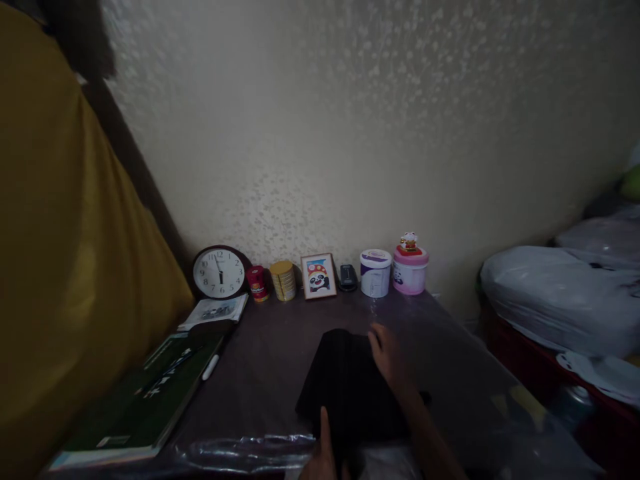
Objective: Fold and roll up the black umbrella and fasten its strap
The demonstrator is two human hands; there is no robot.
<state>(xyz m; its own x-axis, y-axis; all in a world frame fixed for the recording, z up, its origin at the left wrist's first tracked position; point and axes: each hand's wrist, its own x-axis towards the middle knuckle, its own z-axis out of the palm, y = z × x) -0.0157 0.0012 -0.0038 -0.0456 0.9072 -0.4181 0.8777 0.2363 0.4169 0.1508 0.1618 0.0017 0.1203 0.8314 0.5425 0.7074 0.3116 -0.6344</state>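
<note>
We see a black piece of what looks like cloth (pixel 345 380) lying on the dark tabletop (pixel 265 360), near its front edge and a little right of the middle, wider toward us than at its far end, its folds and details lost in the dim light. Our right hand (pixel 387 353) is at its far right corner, the fingers bent over the border, though we cannot tell whether they pinch it or merely rest there. Our left hand (pixel 319 463) comes in at the bottom of the view, index finger stretched forward over the near left part of the black piece; the other fingers are too dark or cut off for us to tell their grip. Along the wall (pixel 320 147) we have, from left to right, a dark-rimmed oval clock (pixel 213 270), a red container (pixel 257 285), a gold ribbed container (pixel 283 281), a framed panda picture (pixel 319 277), a small black object (pixel 348 277), a white-and-purple tub (pixel 375 273) and a pink-lidded tub (pixel 410 275) with a white figurine (pixel 409 241) on its lid. To our left, beside a mustard-yellow curtain (pixel 75 267), lies a green book (pixel 115 417) with a dark pen (pixel 175 367) across it, and a white pen (pixel 211 367) sits just beside its right edge; to our right, past the table, are pale plastic bags (pixel 555 293)
</note>
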